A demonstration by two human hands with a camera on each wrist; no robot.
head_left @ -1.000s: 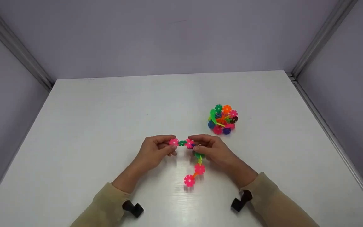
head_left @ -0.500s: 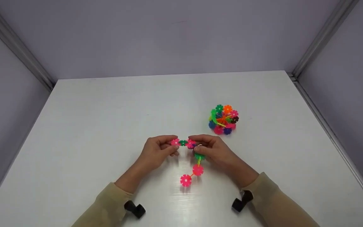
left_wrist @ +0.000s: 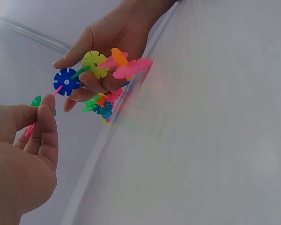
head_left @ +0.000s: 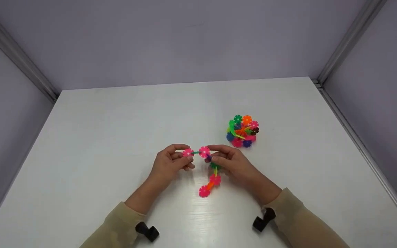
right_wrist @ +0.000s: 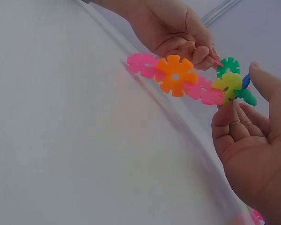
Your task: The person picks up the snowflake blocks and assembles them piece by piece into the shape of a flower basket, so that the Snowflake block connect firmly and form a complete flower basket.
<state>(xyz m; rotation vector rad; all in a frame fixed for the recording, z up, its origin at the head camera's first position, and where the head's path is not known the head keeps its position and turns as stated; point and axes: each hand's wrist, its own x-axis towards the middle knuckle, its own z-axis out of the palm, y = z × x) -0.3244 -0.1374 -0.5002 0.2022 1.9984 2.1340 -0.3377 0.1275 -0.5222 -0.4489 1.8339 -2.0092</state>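
A chain of slotted plastic snowflake discs hangs between both hands. In the head view my left hand (head_left: 167,165) pinches the pink disc (head_left: 187,153) at one end between thumb and fingers. A green disc (left_wrist: 36,101), edge-on in the head view, joins it to another pink disc (head_left: 204,151). My right hand (head_left: 234,161) holds the chain near the blue disc (left_wrist: 65,80), with thumb and fingers around that part. Below the right fingers hang a green disc (right_wrist: 246,96), a yellow disc (right_wrist: 227,86), a pink disc (head_left: 215,179), an orange disc (right_wrist: 175,76) and an end pink disc (head_left: 204,191).
A ball-shaped cluster of joined multicoloured discs (head_left: 242,131) sits on the white table (head_left: 115,120), beyond the right hand. Grey-lilac panels (head_left: 184,44) stand at the back and sides. Black wrist mounts (head_left: 147,231) show at both sleeves.
The green disc between the hands has turned from face-on to edge-on. The chain's hanging end has swung and risen slightly, now showing the orange disc's face. Both hands keep their hold.
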